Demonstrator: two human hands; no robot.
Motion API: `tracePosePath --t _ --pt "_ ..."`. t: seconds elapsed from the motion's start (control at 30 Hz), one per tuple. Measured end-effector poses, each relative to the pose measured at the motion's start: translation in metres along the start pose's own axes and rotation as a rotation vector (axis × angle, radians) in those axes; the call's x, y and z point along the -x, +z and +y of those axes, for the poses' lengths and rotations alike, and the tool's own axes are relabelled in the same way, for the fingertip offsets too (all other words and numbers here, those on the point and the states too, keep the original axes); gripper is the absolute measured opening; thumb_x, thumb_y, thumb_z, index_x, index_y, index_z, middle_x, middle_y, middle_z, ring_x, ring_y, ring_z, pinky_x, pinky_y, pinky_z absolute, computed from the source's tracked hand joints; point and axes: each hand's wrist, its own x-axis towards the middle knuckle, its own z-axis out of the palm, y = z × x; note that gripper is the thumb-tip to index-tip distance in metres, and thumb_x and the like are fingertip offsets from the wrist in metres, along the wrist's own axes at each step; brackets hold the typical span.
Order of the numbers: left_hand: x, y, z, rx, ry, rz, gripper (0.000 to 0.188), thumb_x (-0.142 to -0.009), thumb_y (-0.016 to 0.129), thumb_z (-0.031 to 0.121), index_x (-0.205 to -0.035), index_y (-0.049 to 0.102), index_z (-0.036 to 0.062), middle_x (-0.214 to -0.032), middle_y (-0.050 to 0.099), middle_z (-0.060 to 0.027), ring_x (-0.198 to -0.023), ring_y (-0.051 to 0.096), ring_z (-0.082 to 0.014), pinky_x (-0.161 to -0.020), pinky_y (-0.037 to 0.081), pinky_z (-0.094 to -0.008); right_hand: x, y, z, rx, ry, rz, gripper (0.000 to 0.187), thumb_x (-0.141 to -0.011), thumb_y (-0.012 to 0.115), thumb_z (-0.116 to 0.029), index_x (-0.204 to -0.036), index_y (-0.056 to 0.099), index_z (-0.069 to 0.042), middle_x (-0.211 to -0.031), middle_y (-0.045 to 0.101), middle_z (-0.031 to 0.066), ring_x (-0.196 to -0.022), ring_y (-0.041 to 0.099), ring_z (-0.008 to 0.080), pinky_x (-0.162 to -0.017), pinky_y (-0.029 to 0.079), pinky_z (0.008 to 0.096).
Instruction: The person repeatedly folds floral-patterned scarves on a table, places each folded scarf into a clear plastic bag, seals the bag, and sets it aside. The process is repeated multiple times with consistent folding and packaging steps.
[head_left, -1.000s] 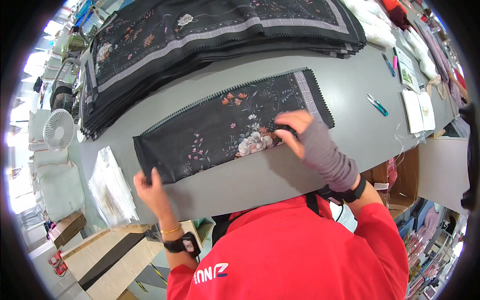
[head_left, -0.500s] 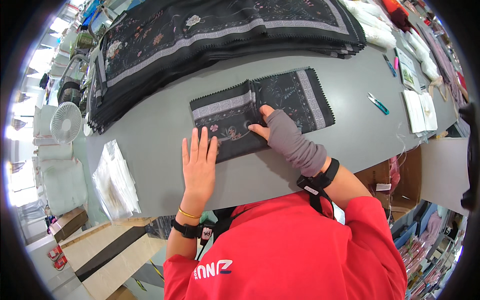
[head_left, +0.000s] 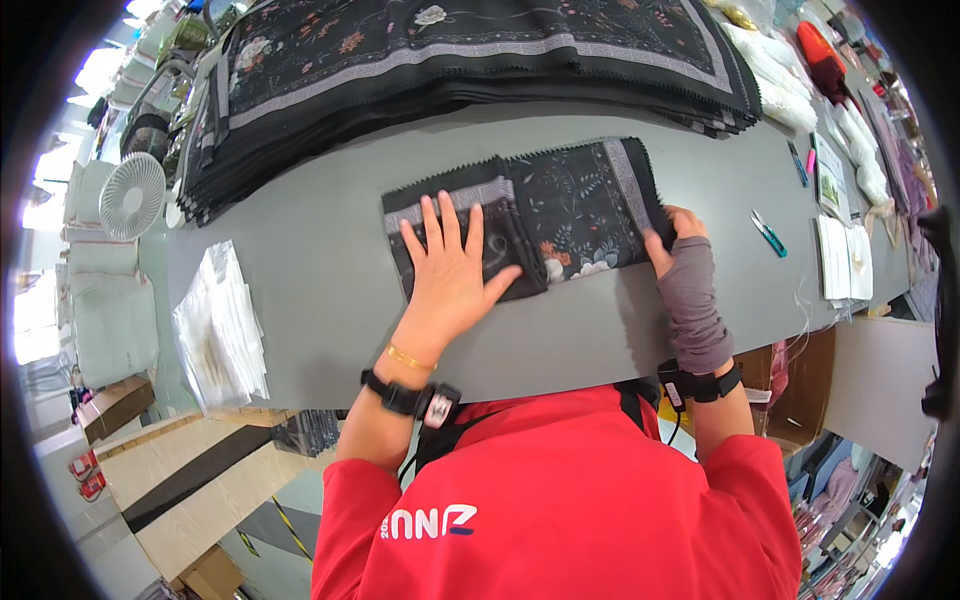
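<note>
Wht fan at L, teal snips & pink marker at R, cardbd box below.

The black floral cloth, jagged-edged with grey patterned bands, lies flat on the near side of the cloth stack, apart from it; its left part is folded over; orange and white blossoms show beside the fold.

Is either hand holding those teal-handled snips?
No, the snips lie on the grey table, while the left hand rests on the folded black cloth and the right hand is at its right end.
</note>
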Motion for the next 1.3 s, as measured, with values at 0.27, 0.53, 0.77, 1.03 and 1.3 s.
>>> tracePosePath --t 0.27,0.53,0.77,1.03,1.3 --pt "0.020 -0.004 -0.052 1.237 -0.406 0.332 0.056 -0.109 0.058 0.044 -0.138 0.061 -0.0040 -0.137 0.065 -0.0201 -0.110 0.070 -0.0286 -0.088 0.062 -0.0398 0.004 0.052 -0.176 -0.130 -0.728 -0.152 0.037 -0.093 0.073 -0.017 -0.123 0.062 0.003 -0.124 0.068 0.0271 -0.108 0.071 0.0411 -0.089 0.059 0.0473" --pt "0.030 0.025 -0.084 1.405 -0.520 0.301 0.057 -0.100 0.070 0.005 -0.147 0.042 -0.0109 -0.133 0.067 -0.0205 -0.117 0.067 -0.0205 -0.097 0.055 -0.0313 0.025 0.102 -0.174 -0.078 -0.874 -0.393 0.074 -0.087 0.081 -0.039 -0.140 0.053 0.006 -0.155 0.051 0.0257 -0.147 0.047 0.0429 -0.122 0.035 0.0563" --pt "0.031 0.041 -0.083 1.083 -0.483 0.314 0.047 -0.102 0.060 0.003 -0.146 0.045 -0.0039 -0.139 0.062 -0.0211 -0.126 0.063 -0.0294 -0.108 0.051 -0.0414 -0.019 0.082 -0.155 0.406 -0.896 -0.507 0.072 -0.093 0.073 -0.047 -0.150 0.056 -0.007 -0.160 0.049 0.0183 -0.153 0.040 0.0350 -0.128 0.018 0.0606" --pt "0.113 -0.018 -0.165 0.519 -0.526 0.783 0.020 -0.100 0.063 0.007 -0.119 0.069 0.0050 -0.105 0.068 -0.0151 -0.082 0.068 -0.0291 -0.074 0.056 -0.0401 -0.011 0.136 -0.192 0.367 -1.058 -0.523 0.080 -0.092 0.071 -0.056 -0.159 0.050 -0.019 -0.172 0.032 0.0159 -0.159 0.024 0.0426 -0.124 0.016 0.0702" --pt "0.258 -0.013 -0.343 0.293 -0.946 0.521 0.018 -0.090 0.073 0.013 -0.104 0.072 0.0009 -0.098 0.073 -0.0147 -0.087 0.072 -0.0297 -0.079 0.057 -0.0409 -0.018 0.107 -0.127 0.470 -0.856 -0.431 0.083 -0.089 0.075 -0.048 -0.161 0.046 -0.019 -0.174 0.028 0.0154 -0.161 0.019 0.0424 -0.127 0.006 0.0682"
